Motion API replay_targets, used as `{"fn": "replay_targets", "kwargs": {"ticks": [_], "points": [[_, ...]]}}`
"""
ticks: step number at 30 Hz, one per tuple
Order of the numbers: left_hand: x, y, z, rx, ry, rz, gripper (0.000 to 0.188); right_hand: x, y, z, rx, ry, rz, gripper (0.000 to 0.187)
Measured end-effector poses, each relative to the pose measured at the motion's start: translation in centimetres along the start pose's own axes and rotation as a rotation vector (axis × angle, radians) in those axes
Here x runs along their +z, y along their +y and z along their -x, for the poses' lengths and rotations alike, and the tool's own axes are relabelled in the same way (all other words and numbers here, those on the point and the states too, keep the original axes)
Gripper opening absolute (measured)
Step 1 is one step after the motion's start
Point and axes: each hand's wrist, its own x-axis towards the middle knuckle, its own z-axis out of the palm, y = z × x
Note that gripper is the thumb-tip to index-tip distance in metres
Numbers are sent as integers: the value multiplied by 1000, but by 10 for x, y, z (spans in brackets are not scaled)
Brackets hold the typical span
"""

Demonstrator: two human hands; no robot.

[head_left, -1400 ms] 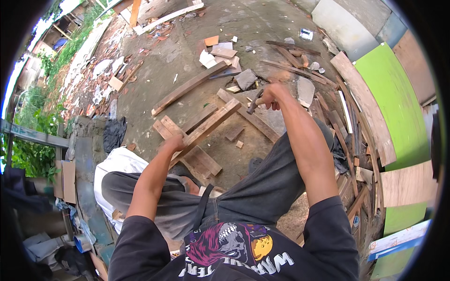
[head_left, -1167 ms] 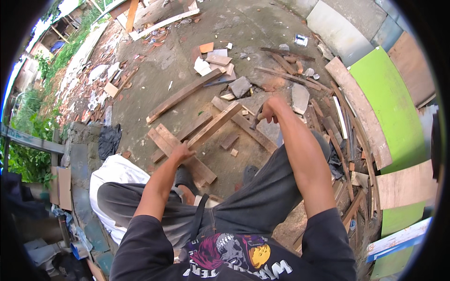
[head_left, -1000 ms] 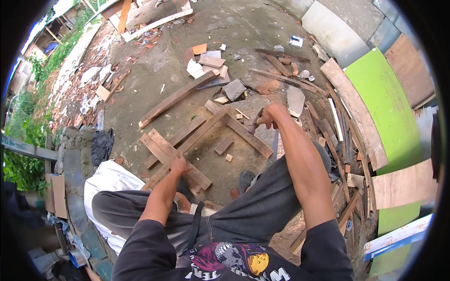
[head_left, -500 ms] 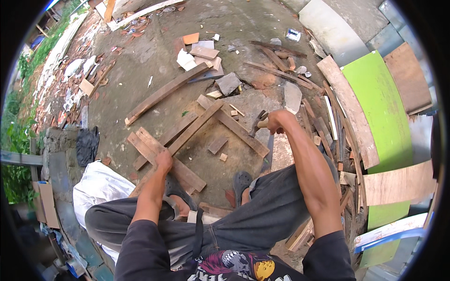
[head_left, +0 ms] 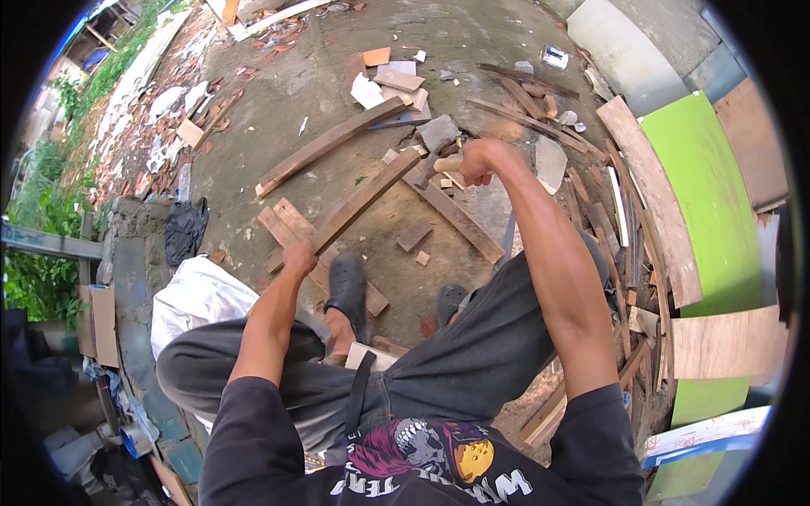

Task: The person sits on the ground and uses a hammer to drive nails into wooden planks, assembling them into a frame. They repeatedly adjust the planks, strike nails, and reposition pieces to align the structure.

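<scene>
My left hand point(head_left: 297, 255) is closed round the near end of a brown wooden beam point(head_left: 364, 201), which slants away to the upper right. Its far end lies close to a second plank point(head_left: 451, 215) on the ground; whether they touch I cannot tell. In my right hand point(head_left: 479, 163) is a hammer point(head_left: 449, 164), gripped by its light wooden handle. The dark hammer head is just right of the beam's far end. Below my left hand lie short boards point(head_left: 294, 221), partly hidden by the beam and the hand, with my left shoe point(head_left: 347, 287) beside them.
A loose beam point(head_left: 329, 146) lies farther off, near a pile of offcuts point(head_left: 401, 82) and a grey stone point(head_left: 439, 132). Small wood blocks point(head_left: 414, 236) lie between my feet. Timber strips and a green panel point(head_left: 704, 194) line the right; a white sack point(head_left: 202, 304) sits left.
My right hand has brought the hammer up and left, to the beam's far end. My left hand has shifted onto the beam, which has risen slightly. My left foot has moved forward.
</scene>
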Motion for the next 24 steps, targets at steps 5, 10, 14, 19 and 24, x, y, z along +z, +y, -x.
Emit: {"fn": "replay_targets", "kwargs": {"ticks": [5,10,14,19,24], "points": [[-11,3,1,-24,-64,-40,25,1,0,19,-3,68,25,26],[-1,-6,-28,29,-269,-253,30,15,27,8,131,-28,55,36],[-32,-7,-62,-62,-207,-152,35,25,37,22,217,16,72,36],[-63,67,-70,12,-98,61,56,44,71,14,260,-67,63,32],[-23,98,-72,77,-107,134,80,51,74,10,200,-93,37,32]]}}
